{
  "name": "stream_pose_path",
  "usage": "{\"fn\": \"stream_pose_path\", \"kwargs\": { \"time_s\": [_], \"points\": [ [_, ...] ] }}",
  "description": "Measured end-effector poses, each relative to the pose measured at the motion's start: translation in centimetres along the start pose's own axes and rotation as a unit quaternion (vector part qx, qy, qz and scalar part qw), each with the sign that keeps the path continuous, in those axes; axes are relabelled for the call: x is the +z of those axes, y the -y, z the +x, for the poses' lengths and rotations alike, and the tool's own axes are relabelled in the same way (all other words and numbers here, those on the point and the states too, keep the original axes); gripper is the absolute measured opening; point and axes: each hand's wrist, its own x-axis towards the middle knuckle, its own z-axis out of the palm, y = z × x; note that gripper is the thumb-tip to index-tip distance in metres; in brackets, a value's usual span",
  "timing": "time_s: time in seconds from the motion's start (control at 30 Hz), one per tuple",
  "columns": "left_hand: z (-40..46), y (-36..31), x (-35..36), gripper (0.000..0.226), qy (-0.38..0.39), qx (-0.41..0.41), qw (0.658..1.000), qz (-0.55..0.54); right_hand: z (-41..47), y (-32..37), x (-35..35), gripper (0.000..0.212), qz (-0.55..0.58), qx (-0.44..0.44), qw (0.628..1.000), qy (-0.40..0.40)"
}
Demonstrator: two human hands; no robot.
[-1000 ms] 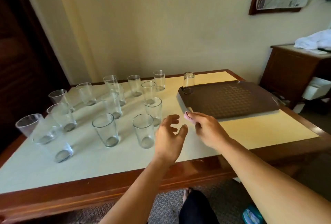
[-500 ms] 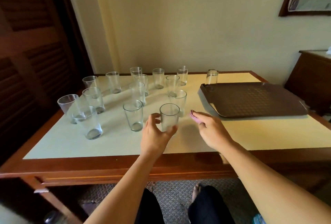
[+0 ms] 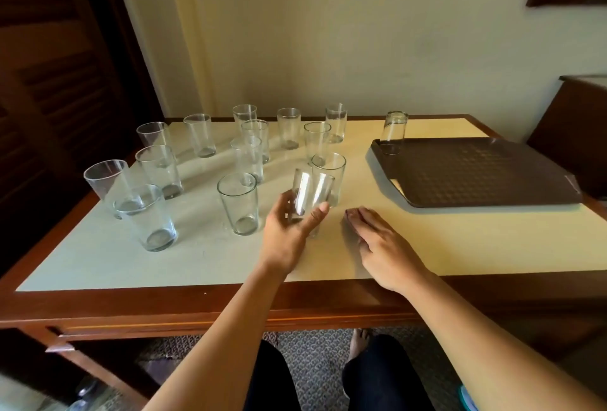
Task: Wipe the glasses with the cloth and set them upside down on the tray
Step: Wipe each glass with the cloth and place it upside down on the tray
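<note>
My left hand (image 3: pixel 289 236) grips a clear glass (image 3: pixel 310 193) near the table's front middle and holds it tilted, lifted a little off the surface. My right hand (image 3: pixel 381 239) lies flat on the table just to the right of it, fingers together, holding nothing. Several more clear glasses (image 3: pixel 238 202) stand upright on the left half of the table. A dark brown tray (image 3: pixel 473 174) lies at the right. One glass (image 3: pixel 394 131) stands upside down in the tray's far left corner. No cloth is in view.
The wooden table (image 3: pixel 197 308) has a pale top and a brown border. A dark louvred door (image 3: pixel 59 82) stands to the left, a brown cabinet (image 3: pixel 578 115) to the right. My legs and a patterned carpet show below the table edge.
My left hand reached forward, closed around the nearest glass and tipped it up. My right hand lowered flat onto the table. The view shifted to the left.
</note>
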Motion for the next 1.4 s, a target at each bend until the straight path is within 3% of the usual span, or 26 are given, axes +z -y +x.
{"fn": "stream_pose_path", "kwargs": {
  "time_s": [0.13, 0.23, 0.4, 0.5, 0.6, 0.73, 0.83, 0.97, 1.03, 1.13, 1.27, 1.4],
  "points": [
    [-0.4, -1.3, 0.9, 0.055, 0.01, -0.078, 0.985, -0.153, -0.3, 0.0, 0.2, 0.055, -0.006, -0.007, 1.0, -0.006],
    [-0.3, -1.6, 1.0, 0.069, 0.032, -0.111, 0.965, -0.236, -0.4, -0.3, 0.4, 0.056, -0.012, -0.014, 1.0, -0.009],
    [0.1, -1.7, 0.6, 0.073, 0.025, -0.028, 0.987, -0.154, -0.4, -0.5, 0.5, 0.056, -0.008, -0.016, 1.0, -0.012],
    [0.3, -2.9, 0.7, 0.054, -0.013, -0.035, 0.969, -0.243, -0.3, -0.8, 0.8, 0.056, -0.003, -0.016, 1.0, -0.014],
    [0.5, -4.2, 1.2, 0.03, 0.003, -0.078, 0.936, -0.343, -0.2, -1.0, 1.0, 0.056, 0.003, -0.007, 1.0, -0.008],
    [0.3, -4.8, 1.6, 0.032, 0.03, -0.154, 0.902, -0.403, -0.2, -0.9, 1.0, 0.056, 0.003, 0.0, 1.0, -0.009],
    [0.2, -4.8, 1.5, 0.042, 0.024, -0.203, 0.895, -0.396, -0.1, -0.9, 1.1, 0.055, 0.001, -0.011, 1.0, -0.016],
    [0.6, -4.6, 1.1, 0.032, 0.043, -0.209, 0.935, -0.282, -0.2, -1.2, 1.4, 0.056, 0.028, -0.019, 0.999, -0.034],
    [0.9, -4.5, 0.8, 0.023, 0.049, -0.192, 0.951, -0.237, 0.0, -0.7, 0.9, 0.056, 0.122, 0.005, 0.991, -0.06],
    [1.3, -4.2, 0.4, 0.018, 0.075, -0.15, 0.961, -0.22, 0.3, 1.4, -1.0, 0.055, 0.288, 0.047, 0.944, -0.152],
    [1.2, -3.9, 0.9, 0.071, 0.091, -0.113, 0.967, -0.208, 0.5, 6.6, -3.8, 0.047, 0.312, -0.062, 0.919, -0.231],
    [0.2, -5.3, 2.7, 0.04, 0.109, -0.115, 0.955, -0.251, 1.6, 8.7, -3.8, 0.05, 0.27, -0.099, 0.922, -0.257]
  ]
}}
